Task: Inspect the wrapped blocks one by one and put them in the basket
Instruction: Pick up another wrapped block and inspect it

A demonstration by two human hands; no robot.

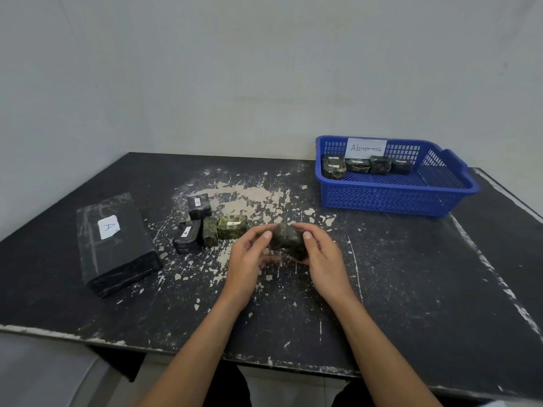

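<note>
While the left hand (pixel 249 254) and right hand (pixel 323 259) curl their fingers round the ends of one wrapped block (pixel 286 240) just above the scuffed black table (pixel 411 289), inspection looks to be in hand. Four waiting blocks (pixel 210 235) sit just beyond the left hand. The next move calls for carrying the block far right to the blue basket (pixel 382 198) marked "Abnormal", which holds a row of blocks (pixel 357 165). The held block is blurred, and its label and underside are hidden.
</note>
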